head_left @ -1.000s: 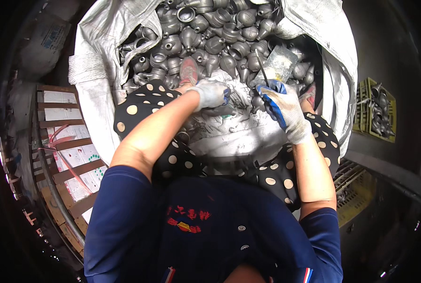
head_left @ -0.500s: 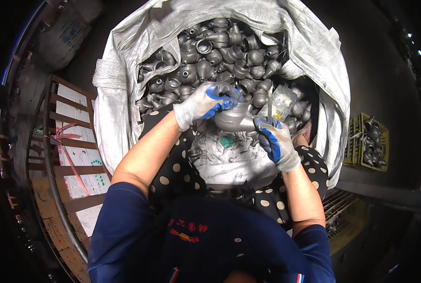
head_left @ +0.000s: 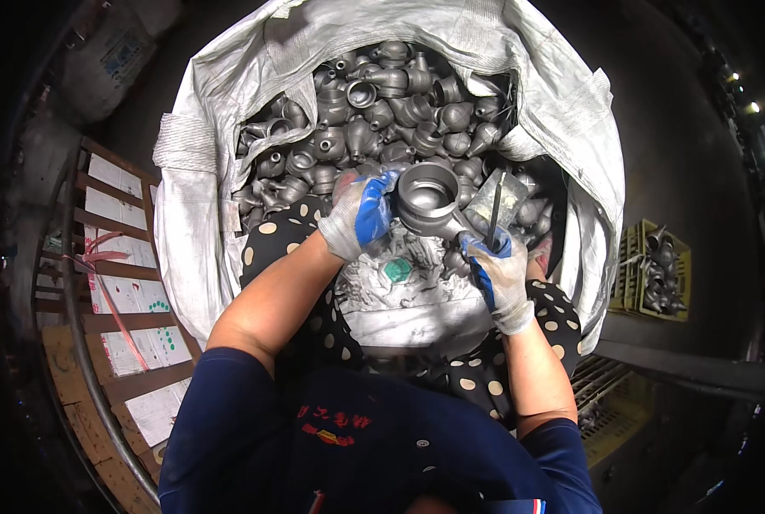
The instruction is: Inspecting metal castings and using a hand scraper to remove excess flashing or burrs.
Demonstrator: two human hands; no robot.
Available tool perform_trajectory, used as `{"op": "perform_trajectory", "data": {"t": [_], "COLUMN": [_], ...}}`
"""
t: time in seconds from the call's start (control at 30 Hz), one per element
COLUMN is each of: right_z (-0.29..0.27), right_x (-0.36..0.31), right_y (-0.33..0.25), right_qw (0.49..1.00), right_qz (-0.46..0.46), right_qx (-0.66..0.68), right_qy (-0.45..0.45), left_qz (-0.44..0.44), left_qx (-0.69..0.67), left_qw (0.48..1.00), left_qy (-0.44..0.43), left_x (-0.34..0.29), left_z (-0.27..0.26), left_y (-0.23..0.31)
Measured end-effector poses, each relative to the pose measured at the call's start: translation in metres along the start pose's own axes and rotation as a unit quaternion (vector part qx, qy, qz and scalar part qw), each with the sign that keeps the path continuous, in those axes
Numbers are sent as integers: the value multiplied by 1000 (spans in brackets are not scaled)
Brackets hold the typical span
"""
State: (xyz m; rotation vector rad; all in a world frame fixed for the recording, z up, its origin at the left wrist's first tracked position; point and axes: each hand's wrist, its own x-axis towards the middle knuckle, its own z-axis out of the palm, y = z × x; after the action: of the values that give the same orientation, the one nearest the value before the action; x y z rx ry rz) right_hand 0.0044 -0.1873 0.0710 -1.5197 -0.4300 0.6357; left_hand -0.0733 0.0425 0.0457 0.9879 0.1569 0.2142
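Between my hands is a grey metal casting, a round hollow cup with a narrow neck at its lower right. Its wide open mouth faces up toward me. My left hand, in a white and blue glove, is closed on the cup's left side. The right hand, gloved alike, grips the neck end. It also holds a thin dark rod-like tool, whose free end points up and away; its exact kind I cannot make out. My fingertips are partly hidden behind the casting.
A big white woven bag surrounds a heap of similar castings. A cloudy clear block lies by the tool. Crumpled white sacking with a green patch lies between my knees. Yellow crates stand right; a wooden slatted pallet is left.
The casting has turned so that its open mouth now faces up. My left hand has moved from its top down to its left side. The right hand still holds neck and tool.
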Motion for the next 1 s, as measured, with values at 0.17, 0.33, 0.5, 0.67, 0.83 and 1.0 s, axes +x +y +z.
{"op": "perform_trajectory", "data": {"t": [0.17, 0.33, 0.5, 0.67, 0.83, 1.0], "right_z": [5, -2, -1, 10, 6, 3], "right_x": [1, 6, 12, -7, -2, -10], "right_y": [-2, 12, 12, -7, -13, -16], "right_qw": [993, 985, 992, 998, 992, 986], "right_qz": [3, 56, -16, -58, -39, -124], "right_qx": [120, 163, 100, -35, -119, -107], "right_qy": [-20, -30, -78, -7, -26, -26], "left_qz": [-14, 281, 322, 74, 97, 253], "left_qx": [-127, 586, 581, 370, 417, 632], "left_qw": [992, 757, 744, 925, 897, 729], "left_qy": [2, -56, -79, -36, -110, -64], "left_x": [-3, -12, -13, -12, -12, -14], "left_z": [15, 30, 34, 16, 3, 15], "left_y": [23, 52, 65, 29, 0, 18]}}
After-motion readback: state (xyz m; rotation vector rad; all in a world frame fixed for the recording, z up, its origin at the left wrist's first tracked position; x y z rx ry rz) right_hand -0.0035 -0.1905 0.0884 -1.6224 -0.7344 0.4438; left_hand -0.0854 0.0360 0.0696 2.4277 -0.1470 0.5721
